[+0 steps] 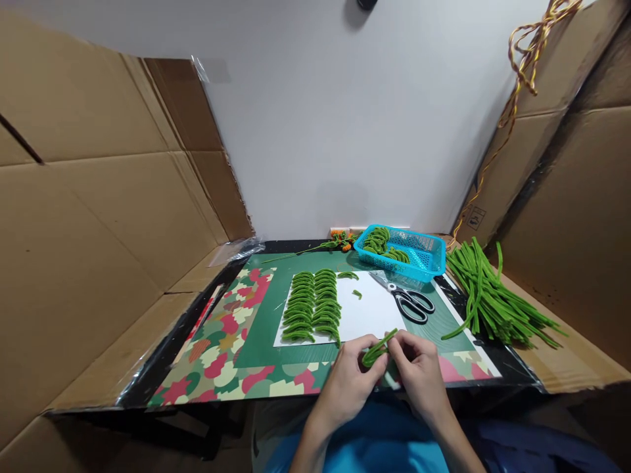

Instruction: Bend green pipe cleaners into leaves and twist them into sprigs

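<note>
- Left hand is pinching, its thumb meeting its curled fingers.
- Right hand is bending its fingers inward, just right of the left.
- Left forearm and right forearm are converging from the near side.

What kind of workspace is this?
Likely a small craft station walled in with cardboard: scissors on a work mat, rows of bent green pieces on white paper, and long green stems piled at the right.

We count two hands at lower centre, one pair of scissors and one blue basket right of centre.
</note>
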The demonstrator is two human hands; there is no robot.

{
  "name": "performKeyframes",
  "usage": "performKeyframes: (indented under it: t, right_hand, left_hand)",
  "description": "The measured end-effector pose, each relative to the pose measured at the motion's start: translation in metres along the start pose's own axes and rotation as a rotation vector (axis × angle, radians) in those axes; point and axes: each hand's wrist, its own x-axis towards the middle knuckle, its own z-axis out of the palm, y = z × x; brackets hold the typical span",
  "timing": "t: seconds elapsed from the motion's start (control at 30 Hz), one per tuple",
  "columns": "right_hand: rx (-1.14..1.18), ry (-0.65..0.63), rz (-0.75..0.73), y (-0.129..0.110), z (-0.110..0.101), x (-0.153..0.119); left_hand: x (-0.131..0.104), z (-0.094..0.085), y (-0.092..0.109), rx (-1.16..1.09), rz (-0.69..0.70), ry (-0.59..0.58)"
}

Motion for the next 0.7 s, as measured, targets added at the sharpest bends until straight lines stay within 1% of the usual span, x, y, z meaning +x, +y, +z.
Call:
performKeyframes:
  t: [0.17,0.3,0.33,0.4,0.47,0.53,0.63,0.7]
  right_hand:
    - [0.046,-0.034,0.009,-0.0001,-0.0005,0.0014]
    - [0.082,0.009,0.038,0.0026,-0.0006,-0.0016]
    - [0.085,0.032,0.028,0.0031,-0.0008,-0.0022]
    - [0.073,0.06,-0.042,0.003,-0.0019,-0.0024]
    - [0.036,0.044,-0.135,0.0019,-0.0034,-0.0015]
    - [-0.006,0.015,-0.188,0.001,-0.0047,-0.0003]
    - [-0.046,0.044,-0.185,0.0014,-0.0051,0.0003]
    - [-0.051,0.073,-0.165,0.0021,-0.0041,-0.0006]
  left_hand:
    - [0.004,0.0,0.0004,-0.164,-0.004,0.01]
    - [0.005,0.0009,-0.0027,-0.26,-0.055,-0.029]
    - [0.0048,0.0012,-0.0036,-0.269,-0.065,-0.035]
    - [0.0042,0.0015,-0.0039,-0.276,-0.065,-0.045]
    - [0.0036,0.0015,-0.0023,-0.276,-0.059,-0.064]
    - [0.0035,0.001,0.0001,-0.284,-0.056,-0.083]
    - [0.0037,0.0004,0.0019,-0.293,-0.053,-0.098]
    - [0.0037,0.0009,0.0009,-0.28,-0.046,-0.084]
